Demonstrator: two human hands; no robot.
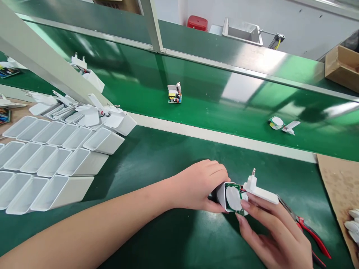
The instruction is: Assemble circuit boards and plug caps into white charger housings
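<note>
My left hand (202, 185) is wrapped round a white charger housing (221, 195) lying on its side, its mouth turned to the right. Partly inside that mouth sits a green circuit board (228, 185) with a round white pad (233, 198) on its face. My right hand (276, 229) pinches the board's outer end between thumb and fingers. A white plug cap (262, 193), joined to the board by short wires, rests over the right fingers with its pins pointing up. Beside the right hand, red-handled pliers (313, 235) lie on the green bench (157, 224), partly hidden by it.
Rows of white housings (97, 162) stand at the left, the back ones holding plug caps. Beyond the pale rail (224, 139), a board assembly (175, 95) and another with its cap (277, 122) lie on the green belt (204, 108). Cardboard (336, 186) lies at right.
</note>
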